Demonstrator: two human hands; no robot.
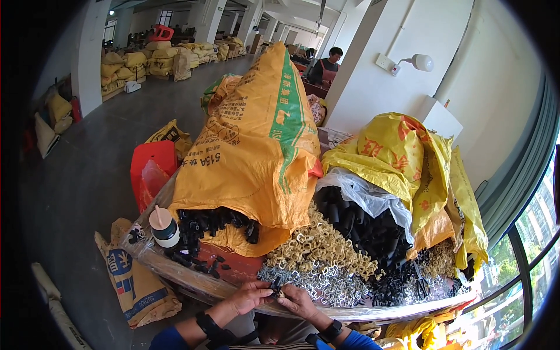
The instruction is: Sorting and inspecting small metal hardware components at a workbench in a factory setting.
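Observation:
Above my lap, at the table's near edge, both hands come together. My left hand [247,296] pinches a small black plastic part [275,284] between thumb and fingers. Against the part's lower end, my right hand [298,303] is closed at the fingertips, where a tiny tan bit shows, too small to name. Just beyond lie a heap of silver metal clips [315,284] and a pile of tan rings [318,248]. Loose black parts [207,265] are scattered to the left, spilling from a large orange woven sack [245,151].
Black tubular pieces [364,224] spill from a yellow sack [385,154] at right. Scissors [421,283] lie among the parts. A lidded cup [164,227] stands near the left edge, beside a red plastic chair [153,169]. A paper sack [137,280] rests on the floor. Another person [326,70] is farther back.

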